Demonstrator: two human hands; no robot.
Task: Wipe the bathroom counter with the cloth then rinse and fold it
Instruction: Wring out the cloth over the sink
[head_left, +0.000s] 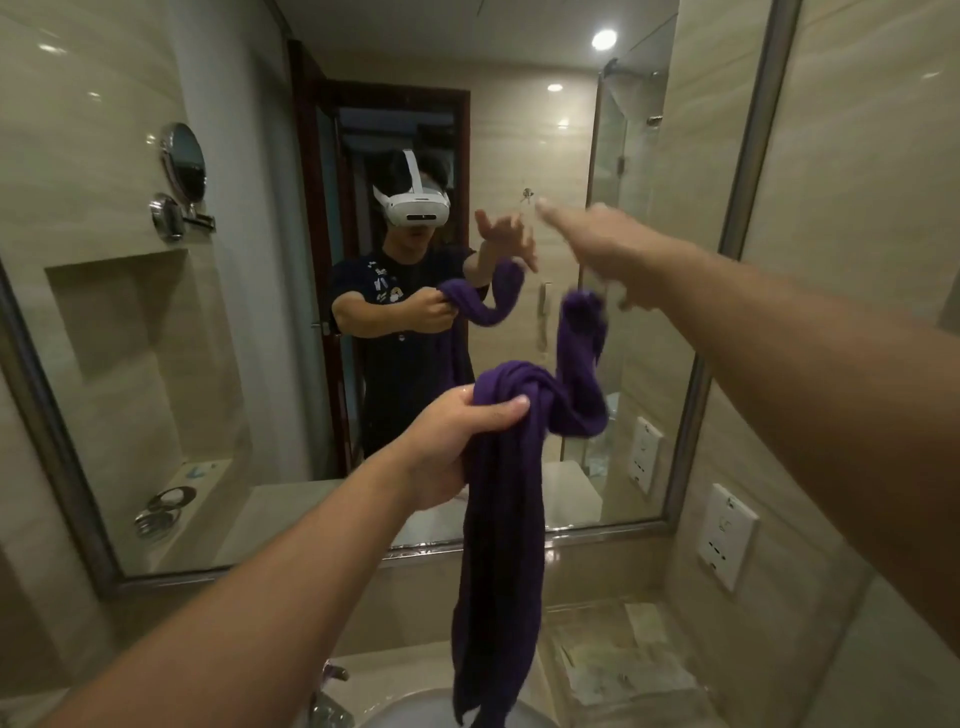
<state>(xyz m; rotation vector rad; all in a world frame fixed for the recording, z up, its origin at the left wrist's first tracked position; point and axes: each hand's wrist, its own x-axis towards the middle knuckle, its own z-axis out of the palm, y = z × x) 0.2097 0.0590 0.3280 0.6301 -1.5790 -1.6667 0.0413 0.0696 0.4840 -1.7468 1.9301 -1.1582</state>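
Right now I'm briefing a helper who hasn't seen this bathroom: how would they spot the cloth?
Start at the big wall mirror above the sink. In front of it the left hand grips a dark purple cloth, twisted like a rope, its tail hanging over the basin. Nothing else here is purple or soft.

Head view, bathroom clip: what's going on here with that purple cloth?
A person stands at a bathroom mirror holding a twisted purple cloth above the sink. The left hand grips the cloth near its bunched middle, and the long end hangs down toward the basin. The right hand is raised with fingers spread, blurred, and the cloth's upper end sits just below it; whether it touches is unclear. The cloth is not folded yet.
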